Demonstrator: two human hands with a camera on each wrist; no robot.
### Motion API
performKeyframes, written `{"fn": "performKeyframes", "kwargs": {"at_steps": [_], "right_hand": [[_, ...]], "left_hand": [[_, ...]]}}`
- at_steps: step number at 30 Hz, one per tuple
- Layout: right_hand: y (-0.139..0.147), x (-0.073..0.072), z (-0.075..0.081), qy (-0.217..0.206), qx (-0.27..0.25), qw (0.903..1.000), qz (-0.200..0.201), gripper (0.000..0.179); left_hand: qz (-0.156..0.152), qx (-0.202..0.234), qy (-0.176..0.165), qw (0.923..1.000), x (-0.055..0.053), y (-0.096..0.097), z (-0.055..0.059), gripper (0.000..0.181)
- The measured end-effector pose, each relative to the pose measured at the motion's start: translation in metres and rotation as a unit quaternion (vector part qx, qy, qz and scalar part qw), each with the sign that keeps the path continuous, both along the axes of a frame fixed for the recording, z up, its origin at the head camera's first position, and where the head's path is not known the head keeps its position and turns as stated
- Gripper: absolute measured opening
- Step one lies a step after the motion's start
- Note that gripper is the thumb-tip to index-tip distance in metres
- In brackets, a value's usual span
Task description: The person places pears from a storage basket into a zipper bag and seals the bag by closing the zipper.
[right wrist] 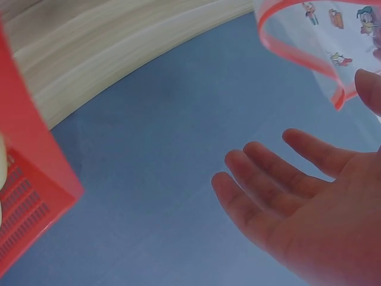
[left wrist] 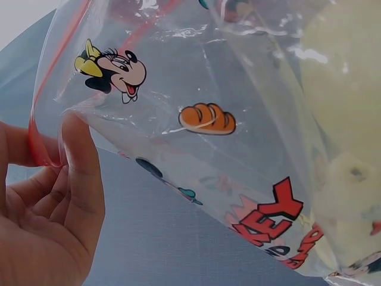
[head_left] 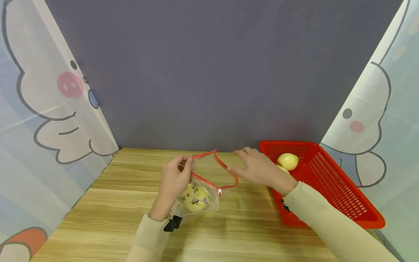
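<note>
A clear zip bag [head_left: 209, 181] with red edging and cartoon prints hangs over the table, its mouth gaping. My left hand [head_left: 176, 176] pinches the bag's left rim between thumb and fingers, as the left wrist view also shows. Pale yellow round fruit [head_left: 195, 200] lies inside the bag; the plastic blurs how much there is. My right hand [head_left: 260, 167] is to the right of the bag mouth, fingers extended and nothing in the palm. Its thumb is close to the red rim [right wrist: 297, 56]; whether they touch I cannot tell.
A red plastic basket [head_left: 343, 189] stands on the right of the wooden table [head_left: 108, 203]. Yellow fruit [head_left: 288, 161] sits at its far left corner, partly behind my right hand. A dark grey panel [head_left: 209, 72] rises behind the table, with cartoon-printed curtains [head_left: 36, 109] on both sides.
</note>
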State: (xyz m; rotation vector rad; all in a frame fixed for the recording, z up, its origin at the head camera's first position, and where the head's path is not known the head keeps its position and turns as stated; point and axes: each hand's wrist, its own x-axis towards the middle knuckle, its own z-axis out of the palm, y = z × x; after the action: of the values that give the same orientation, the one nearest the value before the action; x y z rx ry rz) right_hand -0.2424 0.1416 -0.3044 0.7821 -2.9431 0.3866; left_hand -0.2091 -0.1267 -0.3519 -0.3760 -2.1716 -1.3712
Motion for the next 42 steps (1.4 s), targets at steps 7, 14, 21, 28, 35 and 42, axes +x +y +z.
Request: {"fn": "performKeyframes", "kwargs": {"at_steps": [7,14,21,28,35,42], "right_hand": [[0.01,-0.005,-0.001,0.005,0.003,0.9999,-0.014,0.074],[0.021,-0.01,-0.002,-0.01,0.012,0.9994,-0.031,0.083],[0.036,-0.019,-0.008,-0.018,0.031,0.9983,-0.046,0.087],[0.048,-0.025,-0.011,-0.027,0.035,0.9973,-0.059,0.09],[0.062,-0.033,-0.017,-0.024,0.031,0.9969,-0.068,0.092],[0.077,-0.041,-0.021,-0.045,0.019,0.9949,-0.088,0.094]], "left_hand": [[-0.004,-0.001,0.002,1.0,-0.001,0.001,-0.001,0.018],[-0.005,0.003,-0.002,1.0,0.0,0.001,-0.001,0.017],[-0.004,0.002,-0.008,1.0,0.0,0.001,0.0,0.017],[-0.005,0.002,-0.006,1.0,0.0,0.002,0.0,0.016],[-0.006,0.002,-0.01,0.9999,0.001,0.002,0.0,0.017],[-0.008,0.003,-0.009,0.9999,0.002,0.001,0.0,0.018]]}}
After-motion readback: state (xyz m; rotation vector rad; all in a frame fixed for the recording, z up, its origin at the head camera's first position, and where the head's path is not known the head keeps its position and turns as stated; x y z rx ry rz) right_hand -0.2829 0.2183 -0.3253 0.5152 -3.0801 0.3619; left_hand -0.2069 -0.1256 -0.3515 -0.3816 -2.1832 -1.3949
